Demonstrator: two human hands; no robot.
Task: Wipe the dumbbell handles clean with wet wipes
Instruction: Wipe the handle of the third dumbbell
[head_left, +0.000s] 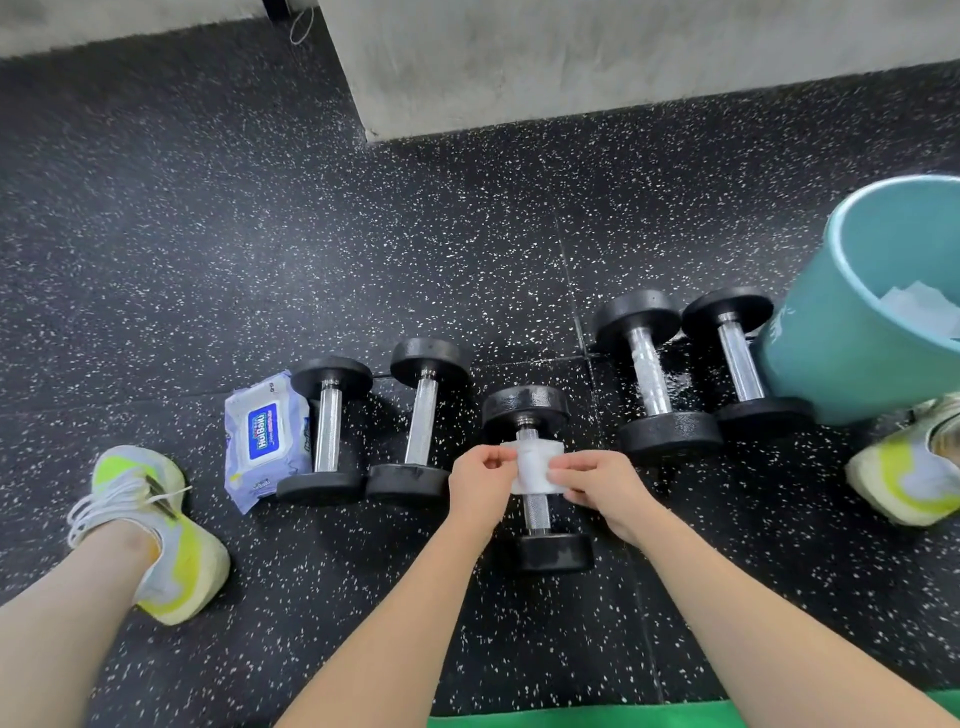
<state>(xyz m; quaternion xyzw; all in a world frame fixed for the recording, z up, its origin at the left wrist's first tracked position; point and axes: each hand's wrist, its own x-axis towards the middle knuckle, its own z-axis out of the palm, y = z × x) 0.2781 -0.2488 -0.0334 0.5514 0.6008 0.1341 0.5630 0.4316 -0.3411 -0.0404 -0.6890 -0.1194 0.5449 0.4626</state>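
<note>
Several black dumbbells with chrome handles lie in a row on the speckled rubber floor. The middle dumbbell (537, 512) lies nearest me. A white wet wipe (535, 467) is stretched over the upper part of its handle. My left hand (480, 480) pinches the wipe's left edge and my right hand (597, 486) pinches its right edge. Two dumbbells (330, 431) (423, 423) lie to the left and two more (649, 376) (740, 361) to the right. A purple pack of wet wipes (265, 439) rests against the leftmost dumbbell.
A teal bucket (831, 338) holding used wipes stands at the right, against the rightmost dumbbell. My shoes (156, 530) (909, 462) flank the row. A grey concrete block (597, 62) rises behind. A green mat edge (582, 714) shows at the bottom.
</note>
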